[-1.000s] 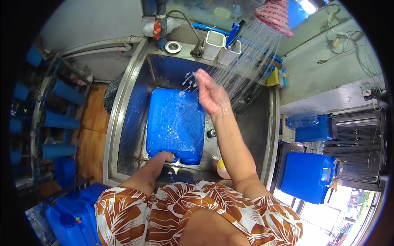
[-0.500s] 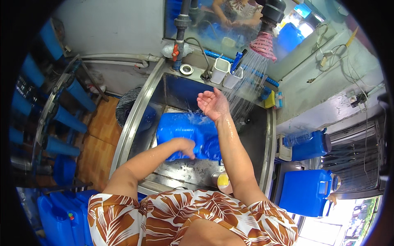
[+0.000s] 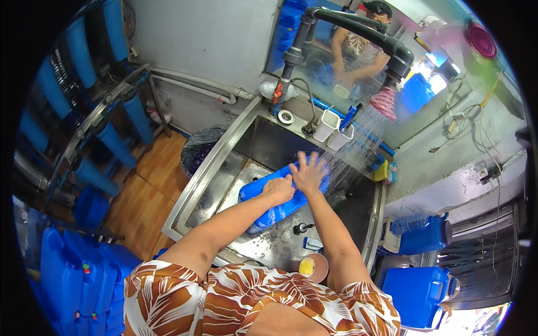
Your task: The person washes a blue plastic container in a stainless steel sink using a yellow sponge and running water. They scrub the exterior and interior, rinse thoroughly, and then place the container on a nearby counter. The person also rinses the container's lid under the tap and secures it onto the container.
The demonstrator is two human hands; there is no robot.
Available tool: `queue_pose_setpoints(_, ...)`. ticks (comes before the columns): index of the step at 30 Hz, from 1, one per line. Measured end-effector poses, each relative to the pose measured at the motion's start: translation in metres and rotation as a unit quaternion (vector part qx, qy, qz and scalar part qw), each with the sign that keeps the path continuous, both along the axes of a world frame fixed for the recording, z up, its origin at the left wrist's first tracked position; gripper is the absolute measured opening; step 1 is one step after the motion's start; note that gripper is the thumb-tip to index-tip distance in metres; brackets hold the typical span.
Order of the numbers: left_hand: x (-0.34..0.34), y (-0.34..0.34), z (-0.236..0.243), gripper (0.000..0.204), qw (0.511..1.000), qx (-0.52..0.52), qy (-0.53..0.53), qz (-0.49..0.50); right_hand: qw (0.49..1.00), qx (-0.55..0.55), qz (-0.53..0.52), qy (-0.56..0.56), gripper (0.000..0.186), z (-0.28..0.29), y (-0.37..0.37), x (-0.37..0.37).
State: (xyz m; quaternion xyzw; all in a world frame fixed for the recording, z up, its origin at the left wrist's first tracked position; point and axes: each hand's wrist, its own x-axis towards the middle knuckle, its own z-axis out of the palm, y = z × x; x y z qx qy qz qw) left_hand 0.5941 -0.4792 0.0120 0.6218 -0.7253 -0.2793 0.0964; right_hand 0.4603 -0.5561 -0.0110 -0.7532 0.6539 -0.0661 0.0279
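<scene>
A blue plastic water jug point(image 3: 283, 211) lies tilted in the steel sink point(image 3: 210, 185), its surface wet with some suds. My left hand point(image 3: 278, 191) is closed at the jug's upper side, apparently around its handle, which the fingers hide. Just right of it, my right hand point(image 3: 308, 178) rests with spread fingers on the jug's far right end; motion blurs the fingertips. Water sprays from a shower head point(image 3: 383, 103) wrapped in pink printed material and falls close to the right hand and that end of the jug.
A bowl point(image 3: 320, 271) with a yellow sponge point(image 3: 306, 265) sits at the sink's near edge, close to a small black-ended object point(image 3: 303, 228). White cups point(image 3: 326, 124) line the back ledge. More blue jugs stand right point(image 3: 412, 294) and left point(image 3: 61, 274). A lined bin point(image 3: 202, 151) is beside the sink.
The jug has turned and now lies diagonally. My left hand has closed on it; my right hand has come down from the air onto its far end. The view has shifted, showing more overhead pipe.
</scene>
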Motion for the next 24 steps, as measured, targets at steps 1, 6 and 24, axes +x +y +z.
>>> queue_pose_setpoints(1,-0.001,0.001,-0.001,0.042,1.0,-0.003,0.007,0.024,0.992,0.027,0.12,0.042,0.063,0.003,0.0,0.001)
queue_pose_setpoints(6,-0.019,0.012,-0.006,0.035,0.997,-0.031,0.025,0.063,0.985,-0.008,-0.171,-0.031,0.084,0.021,0.0,0.016)
queue_pose_setpoints(24,0.008,-0.013,-0.008,0.028,0.992,-0.074,-0.098,-0.029,0.998,0.034,-0.057,-0.006,0.044,0.041,-0.006,-0.018)
